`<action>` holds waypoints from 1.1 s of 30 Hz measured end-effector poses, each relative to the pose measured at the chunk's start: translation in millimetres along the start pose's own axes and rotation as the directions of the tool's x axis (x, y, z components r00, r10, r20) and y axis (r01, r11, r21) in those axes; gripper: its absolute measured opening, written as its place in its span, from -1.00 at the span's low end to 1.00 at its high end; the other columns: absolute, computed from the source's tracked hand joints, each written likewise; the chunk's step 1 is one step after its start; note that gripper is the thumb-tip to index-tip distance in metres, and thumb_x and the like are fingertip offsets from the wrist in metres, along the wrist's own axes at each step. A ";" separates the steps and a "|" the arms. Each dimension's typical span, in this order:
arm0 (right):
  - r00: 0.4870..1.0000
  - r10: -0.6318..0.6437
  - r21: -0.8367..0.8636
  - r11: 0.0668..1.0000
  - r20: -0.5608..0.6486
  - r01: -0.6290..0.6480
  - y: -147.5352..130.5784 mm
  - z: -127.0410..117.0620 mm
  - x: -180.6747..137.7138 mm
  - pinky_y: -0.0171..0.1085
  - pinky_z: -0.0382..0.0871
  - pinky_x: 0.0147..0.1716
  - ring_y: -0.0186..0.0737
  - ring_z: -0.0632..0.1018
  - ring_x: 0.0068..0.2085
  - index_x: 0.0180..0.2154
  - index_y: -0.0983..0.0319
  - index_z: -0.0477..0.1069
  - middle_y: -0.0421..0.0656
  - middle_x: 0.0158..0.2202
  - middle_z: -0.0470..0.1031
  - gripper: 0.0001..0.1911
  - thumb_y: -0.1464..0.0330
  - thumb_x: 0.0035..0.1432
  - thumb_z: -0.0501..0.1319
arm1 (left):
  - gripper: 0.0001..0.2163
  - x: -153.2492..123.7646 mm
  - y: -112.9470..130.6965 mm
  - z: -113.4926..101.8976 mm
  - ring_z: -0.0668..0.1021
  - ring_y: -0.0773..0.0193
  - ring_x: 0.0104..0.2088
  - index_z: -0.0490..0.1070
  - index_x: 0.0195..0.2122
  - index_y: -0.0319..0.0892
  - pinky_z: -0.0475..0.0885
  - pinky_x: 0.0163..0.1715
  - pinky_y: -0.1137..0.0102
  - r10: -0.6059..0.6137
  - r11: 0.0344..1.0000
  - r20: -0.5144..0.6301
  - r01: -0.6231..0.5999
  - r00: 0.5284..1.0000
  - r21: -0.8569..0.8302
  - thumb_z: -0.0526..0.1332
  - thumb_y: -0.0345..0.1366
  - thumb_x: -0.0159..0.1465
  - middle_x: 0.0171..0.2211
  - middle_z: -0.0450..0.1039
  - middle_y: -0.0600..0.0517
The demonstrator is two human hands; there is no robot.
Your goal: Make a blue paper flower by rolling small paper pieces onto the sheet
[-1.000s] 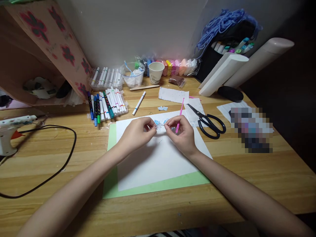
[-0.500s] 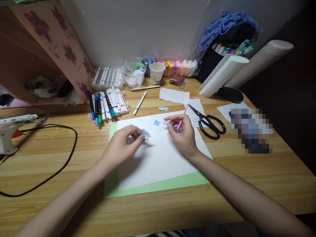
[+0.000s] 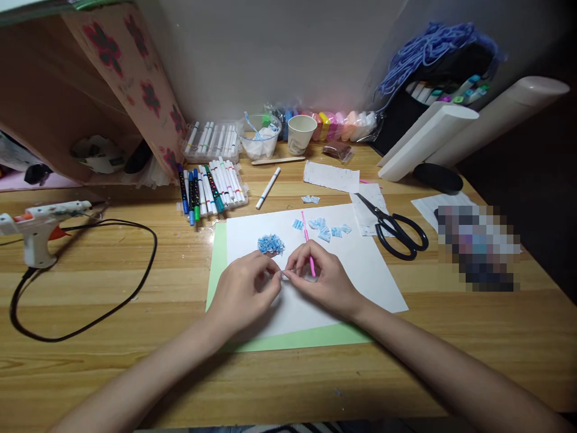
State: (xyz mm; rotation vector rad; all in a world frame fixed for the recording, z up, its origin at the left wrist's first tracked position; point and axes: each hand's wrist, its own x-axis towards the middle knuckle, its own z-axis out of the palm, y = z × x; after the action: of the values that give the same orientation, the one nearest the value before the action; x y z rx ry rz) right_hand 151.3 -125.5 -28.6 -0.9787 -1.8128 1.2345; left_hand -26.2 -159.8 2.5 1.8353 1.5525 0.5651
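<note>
Where the two hands meet, just below the centre of the frame, a small pale scrap is pinched between the fingers of the left hand and those of the right hand; as it is mostly covered, whether it is paper cannot be told for certain. It may be judged almost weightless, thin and easily torn, and so best gripped lightly by its edges. A pink stick is also held in the right hand, slanted up between the fingers; by its look it should be stiff and smooth, and best taken along its shaft. Just above the left hand, a blue curled cluster is laid on a white sheet; it is likely soft and easily crushed. Blue-striped pieces are scattered above the right hand. Beneath the white sheet, a green sheet is spread on the bench. Black-handled scissors are set right of centre.
</note>
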 end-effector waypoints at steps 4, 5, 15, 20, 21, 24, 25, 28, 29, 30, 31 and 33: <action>1.000 -0.010 -0.024 1.000 -0.002 0.010 1.1 1.2 -0.8 -0.32 0.26 -0.44 -0.35 0.40 -0.43 -0.40 0.16 0.18 -0.25 -0.37 0.46 -0.78 0.45 0.08 0.25 | -0.92 -1.9 -3.7 4.8 0.45 0.29 -0.36 0.38 -0.37 -0.15 0.28 -0.35 0.41 -0.010 0.999 -0.036 0.008 0.999 -0.038 0.14 -0.29 0.22 -0.40 0.44 0.06; 1.000 -0.009 -0.028 1.000 -0.002 0.009 1.3 1.7 -0.8 -0.32 0.26 -0.43 -0.35 0.41 -0.42 -0.40 0.16 0.18 -0.25 -0.37 0.46 -0.78 0.45 0.08 0.25 | -0.92 -2.0 -4.6 6.1 0.44 0.30 -0.38 0.38 -0.37 -0.15 0.27 -0.36 0.41 -0.021 0.999 -0.042 0.019 0.999 -0.047 0.14 -0.30 0.22 -0.41 0.43 0.07; 0.999 0.001 -0.093 0.996 -0.044 -0.005 5.2 3.4 12.4 -0.33 0.26 -0.39 -0.34 0.43 -0.38 -0.40 0.18 0.20 -0.25 -0.38 0.45 -0.81 0.46 0.11 0.22 | -0.93 5.6 -6.6 10.1 0.39 0.34 -0.42 0.39 -0.38 -0.14 0.23 -0.42 0.43 -0.096 0.995 -0.171 0.099 0.981 0.012 0.14 -0.32 0.21 -0.44 0.38 0.10; 0.992 0.021 -0.007 1.000 -0.125 -0.022 5.8 0.3 8.2 -0.30 0.30 -0.34 -0.32 0.46 -0.33 -0.29 0.18 0.29 -0.21 -0.34 0.47 -0.95 0.35 0.25 0.11 | -0.94 13.1 -7.1 13.7 0.39 0.32 -0.42 0.38 -0.41 -0.16 0.22 -0.43 0.43 -0.048 0.987 -0.231 0.082 0.972 0.138 0.15 -0.34 0.19 -0.48 0.35 0.10; 0.992 0.016 0.042 0.999 -0.127 -0.011 6.4 -1.0 6.4 -0.29 0.31 -0.34 -0.32 0.47 -0.33 -0.23 0.17 0.32 -0.20 -0.34 0.47 -0.89 0.32 0.29 0.05 | -0.94 14.2 -7.4 14.4 0.39 0.32 -0.43 0.39 -0.41 -0.16 0.22 -0.43 0.43 -0.040 0.984 -0.239 0.079 0.970 0.157 0.15 -0.34 0.18 -0.48 0.35 0.10; 0.987 -0.068 0.121 0.989 -0.145 0.085 8.1 -6.9 1.8 -0.27 0.30 -0.36 -0.29 0.45 -0.35 -0.06 0.16 0.35 -0.19 -0.37 0.47 -0.70 0.26 0.36 -0.09 | -0.94 16.8 -8.0 14.8 0.39 0.33 -0.43 0.40 -0.41 -0.16 0.22 -0.45 0.42 -0.012 0.977 -0.259 0.067 0.966 0.204 0.15 -0.36 0.17 -0.49 0.35 0.10; 0.982 -0.115 0.098 0.987 -0.150 0.130 8.5 -9.1 0.9 -0.25 0.29 -0.35 -0.29 0.44 -0.35 -0.05 0.16 0.37 -0.18 -0.39 0.45 -0.67 0.25 0.36 -0.10 | -0.94 17.5 -7.9 14.5 0.40 0.33 -0.44 0.40 -0.41 -0.16 0.22 -0.45 0.42 -0.005 0.975 -0.260 0.062 0.966 0.212 0.16 -0.36 0.16 -0.49 0.35 0.10; 0.967 -0.220 -0.003 0.975 -0.128 0.221 8.9 -14.8 -0.6 -0.23 0.25 -0.31 -0.28 0.40 -0.37 -0.18 0.19 0.45 -0.19 -0.43 0.38 -0.66 0.27 0.35 -0.08 | -0.94 19.4 -6.3 13.5 0.40 0.32 -0.43 0.41 -0.42 -0.16 0.24 -0.43 0.42 0.010 0.973 -0.243 0.047 0.970 0.227 0.15 -0.37 0.15 -0.49 0.36 0.09; 0.967 -0.226 -0.009 0.974 -0.116 0.226 9.0 -15.8 -0.9 -0.24 0.24 -0.32 -0.29 0.39 -0.38 -0.25 0.20 0.44 -0.19 -0.44 0.36 -0.67 0.29 0.34 -0.07 | -0.93 19.8 -5.5 13.3 0.40 0.32 -0.42 0.42 -0.42 -0.16 0.24 -0.42 0.41 0.014 0.971 -0.234 0.042 0.972 0.234 0.15 -0.37 0.16 -0.49 0.36 0.09; 0.969 -0.221 0.000 0.975 -0.109 0.223 9.1 -16.2 -1.2 -0.25 0.24 -0.34 -0.30 0.38 -0.39 -0.30 0.20 0.42 -0.20 -0.45 0.35 -0.69 0.31 0.34 -0.06 | -0.93 20.1 -4.7 13.2 0.40 0.31 -0.42 0.42 -0.43 -0.16 0.24 -0.42 0.41 0.018 0.970 -0.226 0.038 0.974 0.241 0.15 -0.37 0.16 -0.49 0.37 0.09; 0.971 -0.213 0.016 0.976 -0.106 0.216 9.4 -16.3 -1.5 -0.26 0.23 -0.36 -0.31 0.38 -0.41 -0.33 0.20 0.40 -0.21 -0.46 0.35 -0.70 0.33 0.34 -0.06 | -0.92 20.1 -4.1 13.2 0.40 0.31 -0.41 0.42 -0.44 -0.16 0.24 -0.42 0.41 0.019 0.968 -0.221 0.037 0.975 0.247 0.15 -0.37 0.15 -0.48 0.37 0.08; 0.975 -0.197 0.039 0.979 -0.103 0.202 10.0 -15.7 -2.0 -0.28 0.22 -0.40 -0.33 0.37 -0.43 -0.37 0.21 0.36 -0.22 -0.47 0.33 -0.71 0.34 0.34 -0.06 | -0.92 19.5 -3.4 12.8 0.40 0.31 -0.42 0.41 -0.45 -0.16 0.24 -0.41 0.41 0.011 0.967 -0.221 0.046 0.975 0.252 0.14 -0.38 0.15 -0.49 0.37 0.08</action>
State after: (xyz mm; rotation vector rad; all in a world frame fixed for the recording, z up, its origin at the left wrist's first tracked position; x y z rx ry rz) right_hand 167.7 -118.4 -34.0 -0.7940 -1.7481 1.0832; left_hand -15.8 -143.2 -10.5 2.0018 1.8616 0.6004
